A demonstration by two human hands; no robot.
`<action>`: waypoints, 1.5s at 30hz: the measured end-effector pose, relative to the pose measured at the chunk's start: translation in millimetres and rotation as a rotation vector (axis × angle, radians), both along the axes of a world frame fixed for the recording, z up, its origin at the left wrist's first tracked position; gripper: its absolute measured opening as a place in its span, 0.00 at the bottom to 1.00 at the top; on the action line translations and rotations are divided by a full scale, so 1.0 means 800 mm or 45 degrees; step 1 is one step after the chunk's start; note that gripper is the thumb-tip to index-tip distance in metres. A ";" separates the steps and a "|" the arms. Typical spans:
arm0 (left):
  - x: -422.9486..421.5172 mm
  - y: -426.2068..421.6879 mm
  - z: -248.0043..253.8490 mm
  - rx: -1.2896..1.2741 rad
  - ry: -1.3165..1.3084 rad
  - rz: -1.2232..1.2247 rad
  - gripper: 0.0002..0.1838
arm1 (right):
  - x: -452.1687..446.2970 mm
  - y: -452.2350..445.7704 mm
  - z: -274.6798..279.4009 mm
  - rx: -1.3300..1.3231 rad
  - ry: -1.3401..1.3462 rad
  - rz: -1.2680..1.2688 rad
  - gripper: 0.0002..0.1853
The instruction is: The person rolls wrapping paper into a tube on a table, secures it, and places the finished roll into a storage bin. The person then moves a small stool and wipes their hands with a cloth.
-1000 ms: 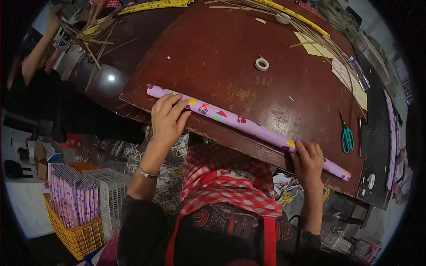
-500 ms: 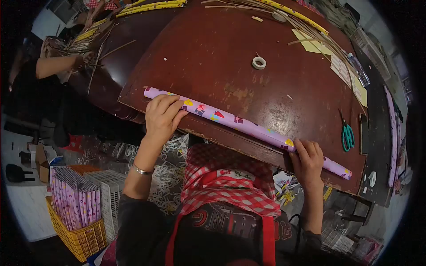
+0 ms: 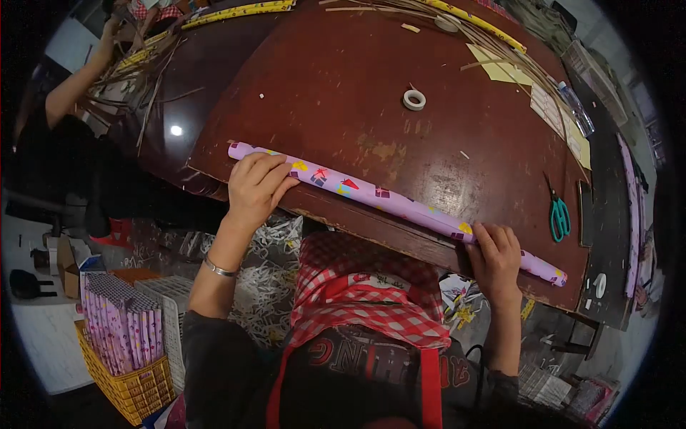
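A roll of pink-purple patterned wrapping paper (image 3: 396, 204) lies slantwise along the near edge of the brown table. My left hand (image 3: 256, 187) grips it close to its left end, fingers over the top and thumb at the near side. Toward the right end, my right hand (image 3: 494, 256) is curled over the same roll, its thumb hidden. A short length of the roll sticks out beyond each hand. Farther in on the tabletop sits a roll of white tape (image 3: 414, 99). Teal-handled scissors (image 3: 559, 218) lie right of my right hand.
Yellow patterned rolls (image 3: 479, 25) and thin strips lie at the far edge. A plastic bottle (image 3: 576, 109) and label sheets (image 3: 557, 118) are at the right. At lower left stands a yellow basket (image 3: 136, 390) of wrapped rolls. A co-worker's arm (image 3: 78, 82) is at upper left.
The co-worker's arm has risen from the side table toward the upper left. My left hand has shifted very slightly left; both hands keep their hold on the roll.
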State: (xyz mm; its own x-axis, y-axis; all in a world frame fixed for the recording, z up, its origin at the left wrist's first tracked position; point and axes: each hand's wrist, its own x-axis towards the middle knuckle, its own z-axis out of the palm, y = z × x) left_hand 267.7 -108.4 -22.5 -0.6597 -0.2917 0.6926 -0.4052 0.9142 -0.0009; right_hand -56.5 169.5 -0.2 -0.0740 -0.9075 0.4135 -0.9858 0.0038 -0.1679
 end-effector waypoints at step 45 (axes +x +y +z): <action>-0.074 0.079 -0.004 0.318 -0.253 -0.139 0.40 | -0.003 -0.004 0.001 -0.022 -0.024 0.023 0.23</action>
